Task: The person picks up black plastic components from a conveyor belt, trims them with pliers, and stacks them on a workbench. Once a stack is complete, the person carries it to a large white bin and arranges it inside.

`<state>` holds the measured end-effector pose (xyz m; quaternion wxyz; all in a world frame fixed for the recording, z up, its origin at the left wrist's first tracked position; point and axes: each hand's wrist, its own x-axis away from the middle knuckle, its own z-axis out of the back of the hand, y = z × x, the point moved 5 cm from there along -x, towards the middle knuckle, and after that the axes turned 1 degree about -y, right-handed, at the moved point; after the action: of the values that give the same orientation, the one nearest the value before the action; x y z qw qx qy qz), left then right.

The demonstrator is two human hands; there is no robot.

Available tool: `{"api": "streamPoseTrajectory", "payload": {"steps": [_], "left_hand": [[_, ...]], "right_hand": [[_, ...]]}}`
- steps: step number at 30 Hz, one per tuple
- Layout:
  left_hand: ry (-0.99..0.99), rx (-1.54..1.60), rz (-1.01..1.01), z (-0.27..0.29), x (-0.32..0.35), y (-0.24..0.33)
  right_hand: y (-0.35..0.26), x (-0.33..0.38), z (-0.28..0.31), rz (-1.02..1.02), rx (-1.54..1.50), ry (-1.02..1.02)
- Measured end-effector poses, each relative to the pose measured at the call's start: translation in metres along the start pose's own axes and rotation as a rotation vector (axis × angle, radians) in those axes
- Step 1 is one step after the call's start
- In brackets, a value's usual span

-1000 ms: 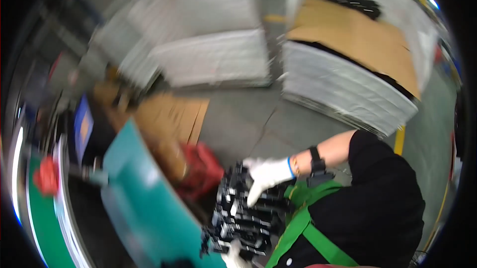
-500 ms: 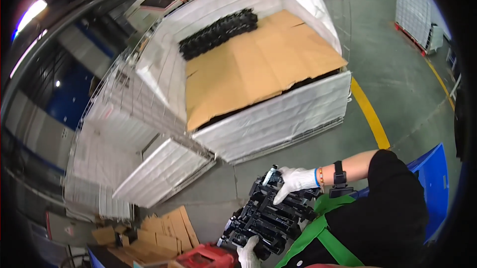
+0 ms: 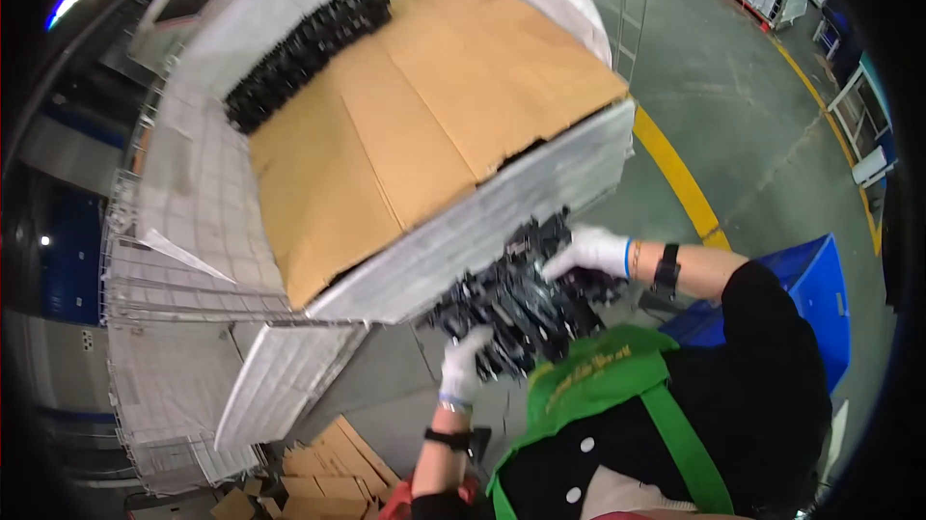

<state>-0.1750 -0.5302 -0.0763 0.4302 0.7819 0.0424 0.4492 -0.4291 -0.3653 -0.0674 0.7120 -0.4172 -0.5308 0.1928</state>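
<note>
Black plastic parts (image 3: 511, 303), one armful, tangled, held against the chest just in front of the crate (image 3: 463, 231).

Hands: both white-gloved. Left hand (image 3: 465, 366) clasped under the near end of the bundle; right hand (image 3: 588, 252) closed over its far top, beside the crate's mesh wall.

Crate: wire-mesh, white-lined, topped inside with a cardboard sheet (image 3: 415, 124); a row of like black parts (image 3: 304, 47) lies along its far edge.

Step, as judged: carrying the load up to the crate wall. Next move would call for lifting the bundle clear over the wall without spilling loose pieces.

Unclear: shape and count of single parts; fingers partly buried in the bundle; contents under the cardboard hidden; blue bin (image 3: 815, 298) partly cut off behind the arm.
</note>
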Motion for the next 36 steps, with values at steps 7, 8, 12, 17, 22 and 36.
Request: {"api": "streamPoseTrajectory", "payload": {"steps": [7,8,12,17,22,36], "left_hand": [[-0.137,-0.014,0.153,-0.007,-0.091,0.028],[-0.159,-0.016,0.174,-0.008,-0.101,0.030],[-0.211,-0.036,0.247,-0.005,-0.135,0.031],[-0.223,-0.101,0.295,-0.005,-0.169,0.029],[-0.202,-0.096,0.322,-0.010,-0.190,0.022],[-0.211,-0.095,0.336,-0.030,-0.224,0.042]], "right_hand": [[0.002,-0.040,0.020,-0.216,-0.176,0.087],[-0.006,-0.040,0.022,-0.212,-0.186,0.110],[0.001,-0.057,0.028,-0.296,-0.262,0.139],[0.040,-0.098,0.045,-0.301,-0.306,0.128],[0.037,-0.112,0.060,-0.370,-0.201,0.164],[0.000,-0.135,0.101,-0.393,-0.222,0.158]]}}
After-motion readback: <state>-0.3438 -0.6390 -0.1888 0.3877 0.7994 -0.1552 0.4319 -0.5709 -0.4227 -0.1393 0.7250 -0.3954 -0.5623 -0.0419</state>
